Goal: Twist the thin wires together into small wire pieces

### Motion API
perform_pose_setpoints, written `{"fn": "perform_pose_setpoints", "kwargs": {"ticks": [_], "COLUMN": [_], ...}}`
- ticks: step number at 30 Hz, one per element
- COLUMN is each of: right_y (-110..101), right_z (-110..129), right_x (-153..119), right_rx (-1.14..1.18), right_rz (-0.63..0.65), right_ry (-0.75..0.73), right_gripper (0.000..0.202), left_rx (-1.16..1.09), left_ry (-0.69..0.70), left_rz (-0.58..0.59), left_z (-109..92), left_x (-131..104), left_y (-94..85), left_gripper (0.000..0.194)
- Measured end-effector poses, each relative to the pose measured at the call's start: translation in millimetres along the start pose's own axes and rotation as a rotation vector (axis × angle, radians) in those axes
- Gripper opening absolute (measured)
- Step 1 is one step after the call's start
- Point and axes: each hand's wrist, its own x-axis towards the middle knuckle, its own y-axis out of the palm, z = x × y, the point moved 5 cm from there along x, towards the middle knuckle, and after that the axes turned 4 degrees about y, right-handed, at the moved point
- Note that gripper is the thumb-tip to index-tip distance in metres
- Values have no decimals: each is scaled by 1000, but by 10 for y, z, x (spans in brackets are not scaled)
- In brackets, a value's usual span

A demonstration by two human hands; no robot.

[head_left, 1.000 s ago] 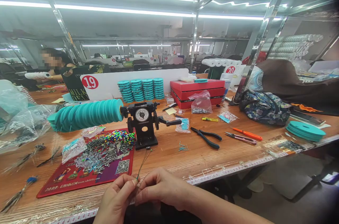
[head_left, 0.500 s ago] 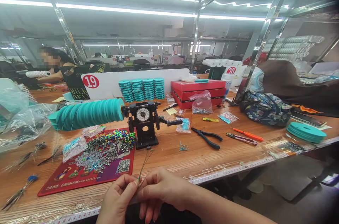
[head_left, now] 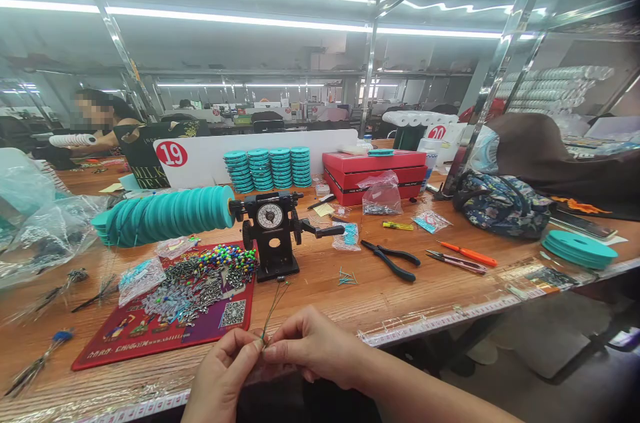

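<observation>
Thin green line rises in a narrow loop from between my hands, with small beads or fittings at its far end near the base of the black winding machine. My left hand pinches the line between thumb and forefinger. Right beside it, my right hand is closed, its thumb and forefinger pinched on the same line at the left hand's fingertips. A row of turquoise foam discs sits on the machine's shaft. The red mat left of my hands carries coloured beads and metal fittings.
Black pliers, tweezers and an orange tool lie to the right. Behind stand a red box and turquoise spool stacks. A floral bag is farther right. Another person sits at the back left.
My right hand's lower fingers, which were extended downward, have curled up toward its palm. Its thumb and forefinger have risen slightly. My left hand is nearly still.
</observation>
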Motion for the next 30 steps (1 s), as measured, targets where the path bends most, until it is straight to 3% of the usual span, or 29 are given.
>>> {"fn": "perform_pose_setpoints", "kwargs": {"ticks": [3, 9, 21, 27, 30], "right_y": [-1, 75, 5, -142, -113], "right_z": [-38, -62, 60, 23, 31], "right_x": [24, 38, -99, -99, -86], "right_rx": [108, 304, 94, -189, -123], "right_rz": [-6, 129, 110, -131, -101], "right_ry": [48, 36, -37, -114, -76], "right_gripper": [23, 21, 15, 14, 19], "left_rx": [12, 90, 223, 206, 235], "left_ry": [11, 77, 14, 67, 89], "left_rz": [-1, -35, 58, -9, -23], "left_z": [-4, -6, -70, -36, -59], "left_x": [3, 24, 30, 97, 81], "left_y": [3, -37, 10, 10, 29], "left_gripper": [23, 23, 23, 25, 23]}}
